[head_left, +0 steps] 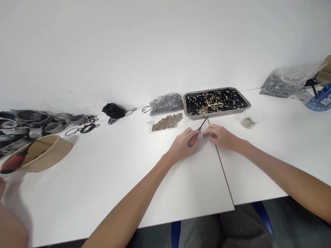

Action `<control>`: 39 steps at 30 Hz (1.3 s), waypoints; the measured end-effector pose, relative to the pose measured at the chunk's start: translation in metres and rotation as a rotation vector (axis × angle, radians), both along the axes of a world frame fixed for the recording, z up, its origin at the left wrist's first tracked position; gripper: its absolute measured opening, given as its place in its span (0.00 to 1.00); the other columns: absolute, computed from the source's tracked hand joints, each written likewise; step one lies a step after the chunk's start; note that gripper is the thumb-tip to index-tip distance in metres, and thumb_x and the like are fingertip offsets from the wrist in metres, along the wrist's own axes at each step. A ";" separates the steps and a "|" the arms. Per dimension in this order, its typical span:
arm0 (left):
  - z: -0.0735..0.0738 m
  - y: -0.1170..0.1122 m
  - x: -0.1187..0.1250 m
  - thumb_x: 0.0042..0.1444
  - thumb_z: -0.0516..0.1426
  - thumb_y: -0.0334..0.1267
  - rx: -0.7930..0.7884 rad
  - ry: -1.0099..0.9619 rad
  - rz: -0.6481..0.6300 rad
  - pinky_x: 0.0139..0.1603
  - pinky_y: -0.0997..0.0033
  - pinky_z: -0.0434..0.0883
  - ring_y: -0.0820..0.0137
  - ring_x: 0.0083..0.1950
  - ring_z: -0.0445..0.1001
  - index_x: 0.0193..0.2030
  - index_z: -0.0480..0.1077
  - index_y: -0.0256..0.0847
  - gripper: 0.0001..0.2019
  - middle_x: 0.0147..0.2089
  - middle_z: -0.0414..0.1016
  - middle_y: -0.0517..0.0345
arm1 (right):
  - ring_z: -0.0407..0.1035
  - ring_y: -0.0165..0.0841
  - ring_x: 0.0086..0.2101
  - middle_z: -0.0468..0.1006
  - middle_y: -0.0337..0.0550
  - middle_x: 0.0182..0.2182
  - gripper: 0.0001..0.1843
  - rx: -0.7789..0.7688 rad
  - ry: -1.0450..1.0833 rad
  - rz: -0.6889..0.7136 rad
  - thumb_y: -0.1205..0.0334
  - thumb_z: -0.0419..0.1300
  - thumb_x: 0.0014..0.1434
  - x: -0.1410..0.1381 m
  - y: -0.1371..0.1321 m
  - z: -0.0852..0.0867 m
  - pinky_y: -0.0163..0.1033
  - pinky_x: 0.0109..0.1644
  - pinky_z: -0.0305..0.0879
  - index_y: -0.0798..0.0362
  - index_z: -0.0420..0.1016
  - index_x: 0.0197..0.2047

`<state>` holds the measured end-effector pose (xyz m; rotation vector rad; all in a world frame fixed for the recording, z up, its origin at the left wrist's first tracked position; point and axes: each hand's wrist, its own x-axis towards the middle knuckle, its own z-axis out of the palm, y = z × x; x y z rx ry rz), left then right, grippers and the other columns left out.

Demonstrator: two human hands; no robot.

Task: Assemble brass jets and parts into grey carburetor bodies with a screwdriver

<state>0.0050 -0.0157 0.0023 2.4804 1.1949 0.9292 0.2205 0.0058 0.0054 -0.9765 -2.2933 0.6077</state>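
Observation:
My left hand (184, 145) is closed around the orange-red handle of a screwdriver (193, 138), whose dark shaft points away toward the metal tray (190, 115). Just to its right, my right hand (218, 136) is closed in a pinch near the table seam. A small dark bit shows at its fingertips, too small to name. The tray holds many black ring-shaped parts and brass-coloured screws. Beside the tray, a shallow white tray (150, 129) is full of small brass-coloured pieces (168, 122), and a clear bag of grey metal pieces (167, 104) lies behind it.
A small clear bag (248, 122) rests right of my hands. Farther right are a large bag of grey parts (281, 82) and a blue container (320, 100). Leftward lie black rubber rings (113, 112), grey housings (51, 122), a tan bowl (55, 156) and another person's arm (11, 224).

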 end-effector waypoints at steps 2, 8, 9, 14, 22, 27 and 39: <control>0.000 0.000 0.000 0.57 0.53 0.34 0.002 0.003 0.001 0.34 0.72 0.68 0.73 0.32 0.67 0.50 0.69 0.41 0.14 0.35 0.67 0.56 | 0.68 0.30 0.32 0.75 0.43 0.36 0.16 -0.005 -0.002 0.000 0.76 0.50 0.54 0.000 0.000 0.001 0.38 0.39 0.66 0.53 0.75 0.38; -0.002 0.001 -0.001 0.57 0.53 0.35 -0.006 0.008 0.001 0.33 0.73 0.67 0.74 0.32 0.67 0.50 0.69 0.41 0.14 0.35 0.67 0.56 | 0.69 0.30 0.34 0.75 0.44 0.38 0.15 -0.007 -0.016 -0.009 0.75 0.51 0.55 0.001 -0.001 0.001 0.39 0.40 0.66 0.53 0.75 0.39; -0.002 0.001 -0.001 0.57 0.53 0.35 -0.009 0.007 0.000 0.33 0.73 0.67 0.74 0.32 0.67 0.50 0.69 0.41 0.14 0.35 0.67 0.56 | 0.69 0.30 0.34 0.75 0.44 0.38 0.15 -0.005 -0.018 -0.007 0.75 0.51 0.55 0.001 -0.001 0.001 0.39 0.41 0.66 0.53 0.75 0.39; 0.000 0.000 -0.001 0.57 0.53 0.34 -0.017 0.011 0.001 0.34 0.73 0.67 0.73 0.32 0.67 0.50 0.69 0.40 0.15 0.35 0.67 0.56 | 0.69 0.30 0.34 0.75 0.44 0.37 0.15 -0.010 -0.012 -0.002 0.76 0.51 0.55 0.000 -0.001 0.001 0.38 0.40 0.66 0.54 0.76 0.39; 0.000 0.000 0.000 0.57 0.53 0.34 -0.006 0.013 0.005 0.33 0.74 0.67 0.74 0.31 0.67 0.50 0.70 0.39 0.14 0.35 0.67 0.56 | 0.68 0.29 0.32 0.74 0.44 0.36 0.15 0.006 0.000 -0.001 0.76 0.51 0.54 0.001 0.001 0.000 0.37 0.38 0.65 0.54 0.76 0.38; -0.001 0.001 0.000 0.57 0.53 0.35 0.001 0.015 -0.001 0.32 0.74 0.66 0.74 0.31 0.66 0.50 0.70 0.39 0.14 0.35 0.67 0.56 | 0.69 0.30 0.34 0.75 0.44 0.37 0.15 -0.006 -0.005 -0.004 0.76 0.51 0.55 0.001 0.000 0.000 0.38 0.39 0.66 0.54 0.75 0.39; 0.001 0.000 0.000 0.56 0.53 0.34 -0.007 0.005 -0.002 0.32 0.74 0.66 0.74 0.31 0.66 0.50 0.70 0.39 0.15 0.35 0.67 0.56 | 0.68 0.30 0.33 0.74 0.44 0.37 0.16 -0.017 -0.008 -0.002 0.77 0.50 0.54 0.001 0.000 0.001 0.37 0.39 0.65 0.54 0.76 0.38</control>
